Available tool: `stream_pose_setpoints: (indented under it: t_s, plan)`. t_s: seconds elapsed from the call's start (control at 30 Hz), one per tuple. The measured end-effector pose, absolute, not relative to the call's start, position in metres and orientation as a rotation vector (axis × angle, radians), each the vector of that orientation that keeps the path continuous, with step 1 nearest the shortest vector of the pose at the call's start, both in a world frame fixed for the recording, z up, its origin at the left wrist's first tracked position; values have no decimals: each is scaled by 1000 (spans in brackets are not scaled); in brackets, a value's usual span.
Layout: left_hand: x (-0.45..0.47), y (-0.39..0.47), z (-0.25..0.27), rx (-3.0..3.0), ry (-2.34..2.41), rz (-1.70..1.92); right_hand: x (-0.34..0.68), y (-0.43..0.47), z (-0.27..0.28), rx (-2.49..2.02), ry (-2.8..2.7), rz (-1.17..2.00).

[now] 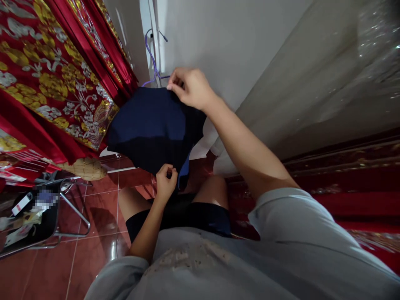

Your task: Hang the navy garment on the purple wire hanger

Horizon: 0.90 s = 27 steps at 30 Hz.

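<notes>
A dark navy garment (150, 118) is spread out in front of me below a purple clothes hanger (153, 62); whether it is a shirt or something else I cannot tell. My right hand (192, 87) pinches the garment's upper edge between thumb and fingers, close to the hanger's bar. Lower down, the curled fingers of my left hand (165, 181) grip its bottom part, above my knees. The hanger's hook is up by a narrow white post (155, 25). Most of the hanger's bar is hidden behind cloth.
Red fabric with gold and silver flowers (59, 83) hangs at the left. Below it stands a black chair (50, 212) with metal legs, carrying small items. A pale wall (225, 37) rises ahead, and translucent plastic sheeting (321, 83) covers the right side. The floor (100, 216) is red tile.
</notes>
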State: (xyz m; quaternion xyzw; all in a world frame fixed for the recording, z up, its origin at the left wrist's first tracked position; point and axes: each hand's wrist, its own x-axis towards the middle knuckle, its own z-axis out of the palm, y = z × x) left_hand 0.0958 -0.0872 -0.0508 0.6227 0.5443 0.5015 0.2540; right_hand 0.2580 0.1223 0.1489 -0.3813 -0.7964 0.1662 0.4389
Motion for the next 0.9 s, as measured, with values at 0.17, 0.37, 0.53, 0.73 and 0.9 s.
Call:
stream_pose_setpoints:
  t_s: [0.17, 0.37, 0.53, 0.73, 0.9]
  plan:
    - [82, -68, -41, 1770, 1392, 1290, 245, 112, 126, -969, -1752, 512]
    - [65, 16, 38, 2029, 1221, 1610, 242, 98, 98, -1080, -1349, 1071]
    - [69, 63, 96, 2293, 1229, 1529, 234, 83, 114, -975, -1142, 1373]
    - [67, 66, 107, 2471, 1367, 1475, 220, 76, 105, -983, -1220, 1193]
    - [62, 58, 100, 2421, 1463, 1580, 202, 78, 92, -1009, -1280, 1115]
